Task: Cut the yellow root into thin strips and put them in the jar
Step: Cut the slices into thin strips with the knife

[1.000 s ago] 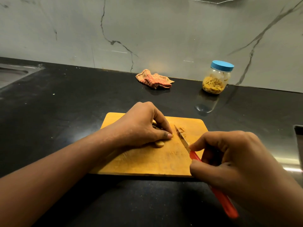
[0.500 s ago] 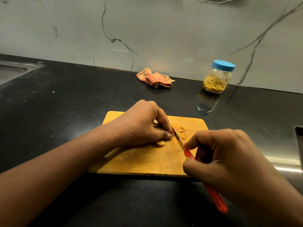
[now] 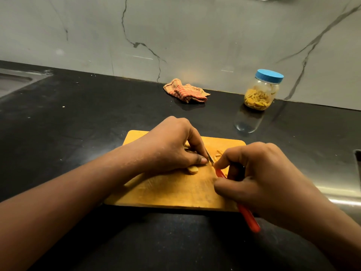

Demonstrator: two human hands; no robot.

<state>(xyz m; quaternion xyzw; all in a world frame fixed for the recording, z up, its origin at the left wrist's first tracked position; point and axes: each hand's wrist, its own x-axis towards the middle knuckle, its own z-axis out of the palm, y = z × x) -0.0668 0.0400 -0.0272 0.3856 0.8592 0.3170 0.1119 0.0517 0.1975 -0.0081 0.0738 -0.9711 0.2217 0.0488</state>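
Atop the wooden board (image 3: 166, 192), pins yellow root (image 3: 192, 170) under curled left hand (image 3: 170, 145) and grips red-handled knife (image 3: 248, 216) in closed right hand (image 3: 263, 177).

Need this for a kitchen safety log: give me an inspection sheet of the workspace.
Surface: black countertop, bearing a wooden cutting board.
Job's things: yellow root on the board; cut strips beside the blade; knife, red handle; jar near the wall, blue lid on, strips inside.
Clutter: striped cloth by the wall.
Grippers: left hand holds the yellow root; right hand grips the knife.
Cables: nothing seen.
Surroundings: veined marble wall; sink at far left.
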